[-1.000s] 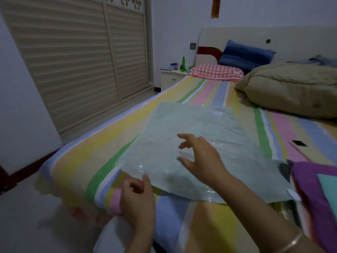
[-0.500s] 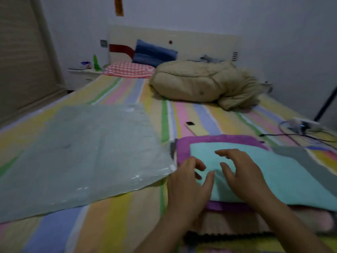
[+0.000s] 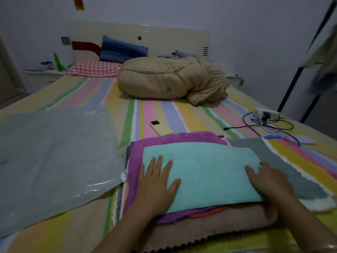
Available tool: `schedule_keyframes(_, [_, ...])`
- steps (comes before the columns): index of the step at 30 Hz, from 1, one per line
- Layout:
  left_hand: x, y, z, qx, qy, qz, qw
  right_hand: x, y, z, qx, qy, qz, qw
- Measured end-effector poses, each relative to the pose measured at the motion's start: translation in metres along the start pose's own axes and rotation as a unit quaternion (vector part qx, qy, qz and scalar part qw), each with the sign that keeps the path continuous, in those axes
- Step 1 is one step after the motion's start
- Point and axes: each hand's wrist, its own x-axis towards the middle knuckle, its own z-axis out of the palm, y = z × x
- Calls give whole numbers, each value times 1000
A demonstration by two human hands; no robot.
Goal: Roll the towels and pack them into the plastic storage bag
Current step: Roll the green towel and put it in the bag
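Observation:
A teal towel lies on top of a stack, with a purple towel and a tan towel under it. A grey towel lies flat to the right of the stack. My left hand rests flat on the teal towel's left end, fingers spread. At the towel's right end is my right hand, palm down with fingers over the edge. The clear plastic storage bag lies flat on the bed to the left, touching the stack's corner.
The striped bed sheet carries a rolled tan quilt at the back, a small yellow device behind the stack, and a power strip with cables at the right. Pillows lie by the headboard.
My view turned right from the plastic bag to the towel stack. Both hands left the bag and spread apart flat onto the ends of the teal towel.

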Motion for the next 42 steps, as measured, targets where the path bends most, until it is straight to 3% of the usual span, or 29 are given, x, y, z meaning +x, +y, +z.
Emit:
schedule_keyframes(6, [-4, 2, 2, 10, 20, -10, 1000, 4, 2, -8, -65, 6, 6, 998])
schedule_keyframes(13, [-4, 4, 1, 17, 8, -12, 1000, -24, -40, -36, -211, 133, -79, 965])
schedule_keyframes(15, [-3, 3, -3, 1, 1, -6, 1000, -43, -64, -47, -196, 160, -132, 958])
schedule_keyframes(17, [0, 1, -10, -85, 10, -8, 996, -66, -92, -54, -138, 148, -197, 959])
schedule_keyframes(20, [2, -7, -28, -315, 84, -54, 944, -103, -135, -56, -54, 83, -288, 953])
schedule_keyframes(23, [5, -18, -46, -368, 154, -119, 909, -133, -166, -48, 57, -27, -380, 923])
schedule_keyframes(27, [12, -29, -55, -560, 78, -226, 793, -148, -172, -28, 123, -154, -444, 874])
schedule_keyframes(29, [14, -33, -51, -565, 45, -242, 788, -141, -166, -20, 160, -149, -448, 867])
schedule_keyframes(31, [16, -34, -49, -559, 49, -238, 793, -128, -156, -16, 198, -99, -431, 875])
schedule_keyframes(33, [16, -35, -48, -515, 59, -214, 828, -113, -145, -14, 189, -24, -422, 887])
schedule_keyframes(36, [18, -37, -46, -440, 80, -167, 879, -98, -128, -9, 59, 51, -408, 909])
schedule_keyframes(39, [16, -39, -46, -418, 99, -155, 889, -92, -116, 2, -54, 13, -367, 929])
schedule_keyframes(42, [12, -42, -44, -408, 100, -165, 893, -90, -110, 15, -76, -36, -338, 937])
